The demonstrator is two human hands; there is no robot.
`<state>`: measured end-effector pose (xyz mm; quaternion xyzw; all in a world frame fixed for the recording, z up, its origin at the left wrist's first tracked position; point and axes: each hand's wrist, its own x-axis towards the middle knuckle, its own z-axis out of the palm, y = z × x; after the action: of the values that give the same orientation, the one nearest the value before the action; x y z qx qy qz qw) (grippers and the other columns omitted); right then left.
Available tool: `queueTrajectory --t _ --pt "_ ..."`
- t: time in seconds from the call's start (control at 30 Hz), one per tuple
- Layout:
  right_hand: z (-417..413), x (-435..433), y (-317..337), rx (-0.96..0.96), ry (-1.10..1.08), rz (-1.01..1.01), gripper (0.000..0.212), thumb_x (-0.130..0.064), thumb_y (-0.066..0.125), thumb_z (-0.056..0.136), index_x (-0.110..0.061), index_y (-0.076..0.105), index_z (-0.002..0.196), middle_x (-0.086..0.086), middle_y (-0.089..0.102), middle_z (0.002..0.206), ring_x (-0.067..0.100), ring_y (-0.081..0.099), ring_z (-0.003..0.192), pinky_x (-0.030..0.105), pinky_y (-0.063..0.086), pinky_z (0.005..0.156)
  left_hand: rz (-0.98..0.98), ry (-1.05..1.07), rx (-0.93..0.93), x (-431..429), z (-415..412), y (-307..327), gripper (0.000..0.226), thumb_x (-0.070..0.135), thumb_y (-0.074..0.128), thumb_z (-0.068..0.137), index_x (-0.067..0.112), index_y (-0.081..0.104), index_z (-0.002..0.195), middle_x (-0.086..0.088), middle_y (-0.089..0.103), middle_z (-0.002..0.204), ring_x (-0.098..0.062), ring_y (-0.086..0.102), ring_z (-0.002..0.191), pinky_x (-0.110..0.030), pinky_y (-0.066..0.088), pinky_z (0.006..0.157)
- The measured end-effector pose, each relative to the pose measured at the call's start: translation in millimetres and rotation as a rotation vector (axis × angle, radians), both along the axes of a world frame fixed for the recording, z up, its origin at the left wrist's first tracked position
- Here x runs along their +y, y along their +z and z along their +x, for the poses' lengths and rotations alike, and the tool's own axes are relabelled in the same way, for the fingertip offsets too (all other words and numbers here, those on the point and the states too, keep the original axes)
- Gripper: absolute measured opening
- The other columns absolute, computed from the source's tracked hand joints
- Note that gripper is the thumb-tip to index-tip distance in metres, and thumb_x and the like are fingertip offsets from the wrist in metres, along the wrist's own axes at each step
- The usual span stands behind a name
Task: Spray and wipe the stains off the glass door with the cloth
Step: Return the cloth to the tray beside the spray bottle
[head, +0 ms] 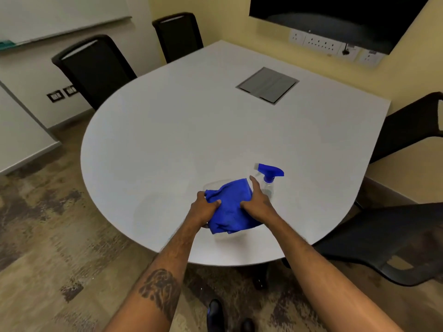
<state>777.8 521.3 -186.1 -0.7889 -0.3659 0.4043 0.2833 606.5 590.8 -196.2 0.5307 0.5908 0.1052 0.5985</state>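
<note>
A: Where's the cloth point(230, 207)?

B: Low centre of the frame, on the white bench point(191, 121) near its front edge, lying in what looks like a clear tray. Both hands are on it: the left hand point(203, 207) has its grip closed on the left edge, the right hand point(257, 203) pinches the right side with the thumb raised.

A: And the spray bottle point(268, 179)?

B: Upright, just right of the cloth, untouched.

A: How will they handle?

B: The cloth looks soft and light, so bunch it anywhere. The bottle probably suits a grip at the neck, under the blue trigger.
</note>
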Motion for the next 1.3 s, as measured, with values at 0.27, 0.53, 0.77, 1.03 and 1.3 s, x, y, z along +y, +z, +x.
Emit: queueTrajectory --t 0.27,0.53,0.77,1.03,1.3 --pt "10.2 29.5 -37.8 -0.222 0.294 -0.133 0.064 -0.002 0.053 0.089 -0.03 0.046 0.146 0.008 0.057 0.135 0.016 0.054 0.099 0.023 0.045 0.081 0.049 -0.066 0.134 22.8 15.5 -36.0 0.049 0.014 0.06 0.093 0.016 0.047 0.141 -0.013 0.061 0.134 -0.035 0.063 0.115 -0.053 0.058 0.094" --pt "14.7 44.7 -61.5 -0.445 0.482 -0.219 0.047 -0.009 0.051 0.097 -0.016 0.046 0.142 0.015 0.059 0.13 0.03 0.06 0.115 0.035 0.05 0.096 -0.084 -0.116 0.166 31.0 32.1 -55.2 0.049 0.013 0.055 0.098 0.015 0.042 0.145 -0.014 0.057 0.138 -0.034 0.062 0.115 -0.054 0.06 0.089" --pt "7.5 53.4 -85.6 -0.421 0.468 -0.291 0.031 -0.016 0.041 0.103 -0.004 0.052 0.13 0.024 0.059 0.124 0.042 0.057 0.114 0.046 0.046 0.09 -0.206 -0.152 0.174 36.2 55.6 -70.4 0.048 0.011 0.052 0.098 0.012 0.042 0.145 -0.017 0.062 0.132 -0.036 0.064 0.116 -0.056 0.056 0.097" --pt "6.3 48.3 -98.2 -0.333 0.348 -0.283 0.033 -0.022 0.035 0.105 -0.002 0.056 0.121 0.024 0.061 0.118 0.042 0.059 0.109 0.041 0.039 0.077 -0.124 -0.214 0.238 35.7 56.9 -78.6 0.053 0.013 0.055 0.099 0.009 0.038 0.149 -0.019 0.06 0.135 -0.035 0.062 0.119 -0.05 0.052 0.105" --pt "14.0 33.3 -77.4 -0.429 0.393 -0.237 0.047 -0.027 0.048 0.104 -0.011 0.037 0.147 0.011 0.05 0.144 0.026 0.05 0.13 0.033 0.039 0.11 0.124 -0.338 0.337 27.7 52.8 -57.3 0.05 0.022 0.05 0.105 0.011 0.039 0.153 -0.013 0.049 0.153 -0.03 0.053 0.134 -0.039 0.045 0.111"
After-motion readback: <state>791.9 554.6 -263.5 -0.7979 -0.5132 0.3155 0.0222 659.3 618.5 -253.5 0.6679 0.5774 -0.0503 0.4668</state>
